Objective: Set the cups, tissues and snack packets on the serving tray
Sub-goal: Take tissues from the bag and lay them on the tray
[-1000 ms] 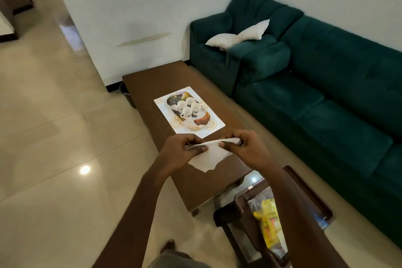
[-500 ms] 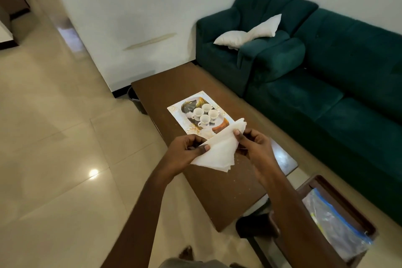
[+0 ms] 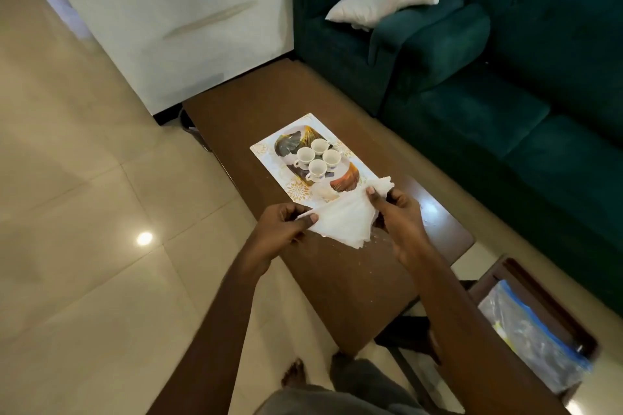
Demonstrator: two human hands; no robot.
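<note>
Brown wood coffee table point(image 3: 337, 273) is carrying the patterned serving tray point(image 3: 266, 152) with four white cups point(image 3: 317, 158) sitting on it. Tissue point(image 3: 340, 222) — hanging above the table's near half, long axis running left-right, rising toward the right. Left hand point(image 3: 283, 229) and right hand point(image 3: 401, 216) are pinching opposite ends — folding appears underway; laying it on the tray's near end likely follows.

cups point(image 3: 315, 158) on tray point(image 3: 266, 152) (mid-table point(image 3: 337, 273)) — sofa point(image 3: 505, 94) right

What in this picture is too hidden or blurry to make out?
Head view only:
- Contents of the plastic bag in the brown crate: blurred, cut off by the right forearm.
- Near end of the serving tray: hidden behind the tissue.
- Right hand fingertips: tucked behind the tissue.
- Cups: pattern too small.
</note>
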